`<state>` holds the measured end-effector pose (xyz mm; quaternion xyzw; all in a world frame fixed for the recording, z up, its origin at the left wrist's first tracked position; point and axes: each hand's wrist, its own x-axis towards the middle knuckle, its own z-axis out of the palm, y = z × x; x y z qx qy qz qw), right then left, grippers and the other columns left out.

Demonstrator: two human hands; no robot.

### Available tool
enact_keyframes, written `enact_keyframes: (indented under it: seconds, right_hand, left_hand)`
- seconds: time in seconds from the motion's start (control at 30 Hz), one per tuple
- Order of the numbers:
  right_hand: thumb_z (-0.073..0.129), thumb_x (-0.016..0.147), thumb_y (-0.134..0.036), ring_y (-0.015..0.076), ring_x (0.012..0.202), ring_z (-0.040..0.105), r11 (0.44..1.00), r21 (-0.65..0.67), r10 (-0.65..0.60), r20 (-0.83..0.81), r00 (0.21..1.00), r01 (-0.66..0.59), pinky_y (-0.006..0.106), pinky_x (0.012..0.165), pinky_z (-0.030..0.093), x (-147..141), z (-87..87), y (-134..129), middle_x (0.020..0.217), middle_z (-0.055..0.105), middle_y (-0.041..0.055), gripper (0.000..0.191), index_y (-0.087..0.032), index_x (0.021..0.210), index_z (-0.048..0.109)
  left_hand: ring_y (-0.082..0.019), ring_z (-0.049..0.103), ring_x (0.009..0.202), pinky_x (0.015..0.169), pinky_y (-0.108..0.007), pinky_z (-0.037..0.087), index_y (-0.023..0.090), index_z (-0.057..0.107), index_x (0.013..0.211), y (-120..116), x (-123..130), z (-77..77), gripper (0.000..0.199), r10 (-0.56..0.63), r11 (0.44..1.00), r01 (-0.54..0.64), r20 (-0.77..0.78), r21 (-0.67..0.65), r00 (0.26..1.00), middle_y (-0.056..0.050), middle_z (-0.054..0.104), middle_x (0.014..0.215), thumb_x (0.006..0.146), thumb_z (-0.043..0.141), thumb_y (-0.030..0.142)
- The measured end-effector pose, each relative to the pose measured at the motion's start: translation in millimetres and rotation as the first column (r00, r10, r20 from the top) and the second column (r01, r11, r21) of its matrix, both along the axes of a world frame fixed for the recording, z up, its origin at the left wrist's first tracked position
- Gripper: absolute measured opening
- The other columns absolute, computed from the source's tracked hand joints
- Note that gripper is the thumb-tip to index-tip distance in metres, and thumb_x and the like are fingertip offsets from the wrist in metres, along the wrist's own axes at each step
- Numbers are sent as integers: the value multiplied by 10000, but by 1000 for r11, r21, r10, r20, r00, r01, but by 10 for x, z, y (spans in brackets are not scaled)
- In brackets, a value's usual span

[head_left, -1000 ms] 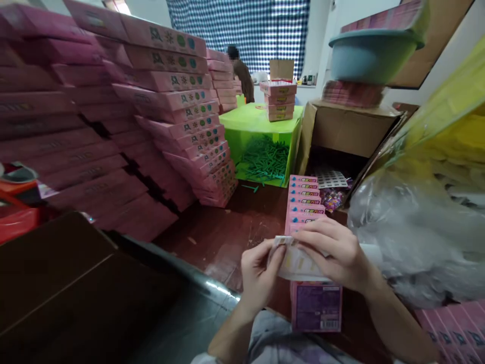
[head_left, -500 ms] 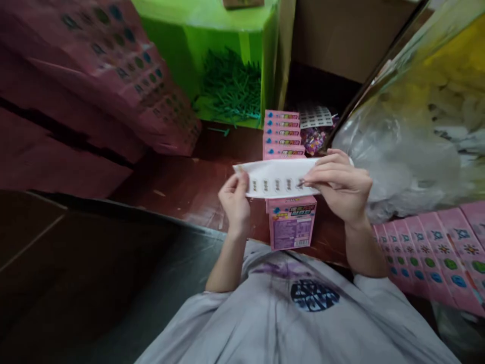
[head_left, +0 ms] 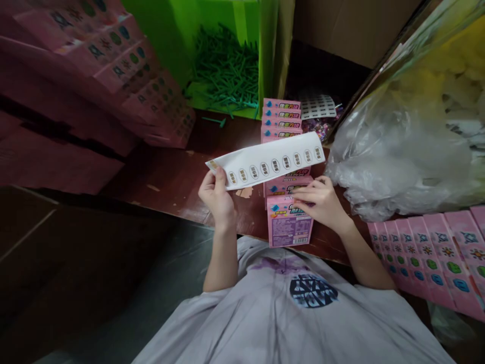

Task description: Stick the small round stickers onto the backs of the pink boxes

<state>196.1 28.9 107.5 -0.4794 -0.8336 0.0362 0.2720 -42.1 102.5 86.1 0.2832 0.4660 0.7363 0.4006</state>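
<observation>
A white strip of oval stickers with dark print is pinched at its left end by my left hand. The strip slants up to the right, over a row of pink printed boxes. My right hand is at the upper right of the nearest pink box, which stands upright with its purple text panel facing me. The fingers of that hand are bent together over the box's upper front. Whatever may be between its fingertips is too small or hidden to make out.
Stacked pink boxes rise at left. Behind, a green carton holds green hammer-shaped pieces. Another sticker sheet lies on small colourful packets. A clear plastic bag bulges at right, above more pink boxes.
My right hand has let go of the sticker strip and moved down to the nearest pink box. The strip, still in my left hand, has shifted left and tilted, showing more stickers.
</observation>
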Motion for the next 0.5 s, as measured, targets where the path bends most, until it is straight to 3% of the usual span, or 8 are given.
enact_keyframes:
  seconds: [0.1,0.17,0.23,0.3,0.37,0.43,0.5]
  right_hand:
    - [721,869,-260,170,771,672,972,236,-18,2,1000,17,392,876,437,-5,58,-141,1073,757,77,534,-178,1369,554]
    - [737,834,-201,160,682,659,887,459,-15,-71,997,45,364,826,463,-44,193,-190,926,771,32,537,-201,1345,571]
    - [729,822,-153,161,665,650,799,591,-27,-141,990,106,362,833,467,-127,383,-134,844,758,-7,461,-258,1260,629]
    - [684,867,-175,188,775,668,802,584,-34,-166,986,126,383,876,465,-236,564,46,914,751,4,388,-275,1239,642]
    - [626,926,-251,221,926,664,866,493,-5,-158,987,83,414,913,458,-331,668,301,1025,729,29,330,-255,1255,637]
    - [587,960,-292,222,991,643,917,398,47,-154,987,19,426,926,450,-385,672,536,1058,706,43,272,-228,1214,659]
    - [578,967,-262,199,955,632,928,371,108,-184,977,-32,411,900,453,-407,609,670,1004,698,42,178,-214,1085,703]
  left_hand:
    - [-85,576,609,586,-207,472,160,677,765,-30,53,21,375,-34,999,34,1,-2,999,3,637,718,706,789,513]
    - [-82,555,588,574,-202,461,163,684,765,-46,135,57,368,-54,999,54,-25,5,998,8,627,694,726,777,516]
    - [-83,532,574,552,-196,437,168,686,766,-79,267,112,357,-104,994,105,-78,14,992,12,614,673,755,756,519]
    - [-87,514,576,539,-196,414,174,688,769,-138,428,179,344,-188,981,193,-141,28,972,14,601,666,790,729,515]
    - [-95,501,592,546,-202,407,180,693,787,-216,578,242,328,-274,956,287,-186,51,944,14,591,675,815,709,507]
    - [-100,486,613,559,-208,402,187,695,812,-291,680,288,314,-337,931,357,-205,70,919,14,578,691,834,694,500]
    - [-96,438,589,537,-210,367,183,662,758,-340,727,312,353,-367,919,387,-190,81,911,21,525,654,854,662,523]
